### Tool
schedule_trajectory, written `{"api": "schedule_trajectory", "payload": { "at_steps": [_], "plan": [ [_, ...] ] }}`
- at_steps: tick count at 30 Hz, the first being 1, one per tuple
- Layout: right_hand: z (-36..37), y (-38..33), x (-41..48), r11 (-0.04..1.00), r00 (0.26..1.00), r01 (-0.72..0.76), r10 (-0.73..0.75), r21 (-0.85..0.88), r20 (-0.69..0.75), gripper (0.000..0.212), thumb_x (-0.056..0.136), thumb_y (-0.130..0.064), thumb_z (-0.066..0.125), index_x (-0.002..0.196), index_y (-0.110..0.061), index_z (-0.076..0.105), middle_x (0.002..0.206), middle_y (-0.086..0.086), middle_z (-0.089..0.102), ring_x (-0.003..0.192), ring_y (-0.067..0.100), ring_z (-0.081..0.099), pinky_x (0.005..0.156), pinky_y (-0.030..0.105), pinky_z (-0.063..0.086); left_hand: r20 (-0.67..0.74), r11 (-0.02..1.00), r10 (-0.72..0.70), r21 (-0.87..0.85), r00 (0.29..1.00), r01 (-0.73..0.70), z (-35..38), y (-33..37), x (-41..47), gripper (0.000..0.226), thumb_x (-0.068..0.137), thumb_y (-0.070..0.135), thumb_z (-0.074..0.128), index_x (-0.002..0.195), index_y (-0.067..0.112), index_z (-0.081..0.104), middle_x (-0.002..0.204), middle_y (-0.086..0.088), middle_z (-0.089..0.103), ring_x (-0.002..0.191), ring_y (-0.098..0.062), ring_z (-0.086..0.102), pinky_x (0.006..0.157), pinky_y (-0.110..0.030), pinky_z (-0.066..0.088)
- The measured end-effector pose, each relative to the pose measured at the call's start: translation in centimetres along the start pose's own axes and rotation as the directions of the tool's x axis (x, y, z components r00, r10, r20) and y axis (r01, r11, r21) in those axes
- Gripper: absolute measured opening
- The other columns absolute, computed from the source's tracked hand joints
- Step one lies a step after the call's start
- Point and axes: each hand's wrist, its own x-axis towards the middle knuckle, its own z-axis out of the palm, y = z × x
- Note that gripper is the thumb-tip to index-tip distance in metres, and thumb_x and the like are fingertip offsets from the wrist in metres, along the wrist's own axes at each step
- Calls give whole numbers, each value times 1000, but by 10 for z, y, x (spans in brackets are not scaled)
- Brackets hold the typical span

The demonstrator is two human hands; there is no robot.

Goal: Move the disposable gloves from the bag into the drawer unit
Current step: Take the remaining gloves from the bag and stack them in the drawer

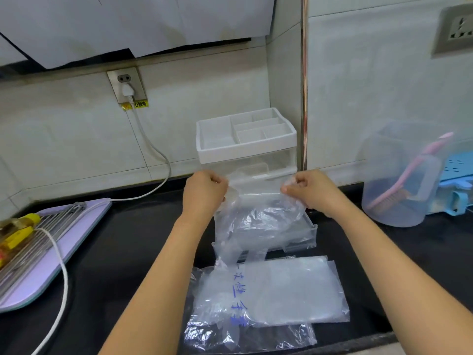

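Note:
A white drawer unit [245,147] with a divided top tray stands against the back wall. Its clear lower drawer [311,230] is pulled out over the black counter. My left hand [204,192] and my right hand [311,190] each pinch an upper edge of a clear disposable glove [258,221], stretched between them and hanging over the open drawer. In front of the drawer lies the clear bag [289,290] with blue writing, flat on the counter, with more clear plastic in it.
At the left, a lilac board [84,221] holds a metal rack and a yellow bottle [18,230]; a white cable [153,147] runs from the wall socket. A translucent jug [399,180] with a pink brush and a blue item stand at right.

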Motion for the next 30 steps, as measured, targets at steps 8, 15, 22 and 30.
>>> {"api": "schedule_trajectory", "payload": {
  "at_steps": [8,15,22,30],
  "plan": [
    [28,26,11,966,994,-46,18,-255,-110,17,89,-25,63,82,-10,62,74,4,62,69,15,58,60,26,48,58,959,216,178,975,-223,27,23,-40,18,90,21,54,81,10,64,74,-3,67,74,-24,63,69,-36,52],
    [35,34,9,854,989,58,-120,-516,-88,11,91,-21,58,84,-14,62,82,2,65,77,20,61,72,34,53,367,905,-42,407,929,-120,81,0,-27,25,87,11,52,94,-12,61,105,-28,63,100,-41,58,75,-42,49],
    [28,35,4,767,976,42,-169,-640,-139,19,91,-34,61,94,-16,59,88,-1,63,81,19,61,68,29,46,474,882,-158,461,866,-92,88,-14,-18,27,83,23,68,72,8,49,70,-7,49,66,-19,49,56,-27,39],
    [51,11,-9,885,925,346,-266,-311,272,15,90,-11,59,95,-16,72,91,-2,67,85,13,61,78,23,45,612,750,-140,579,778,-321,87,-6,-14,32,96,30,51,117,8,59,109,-8,63,103,-23,58,79,-29,40]
  ]
}}
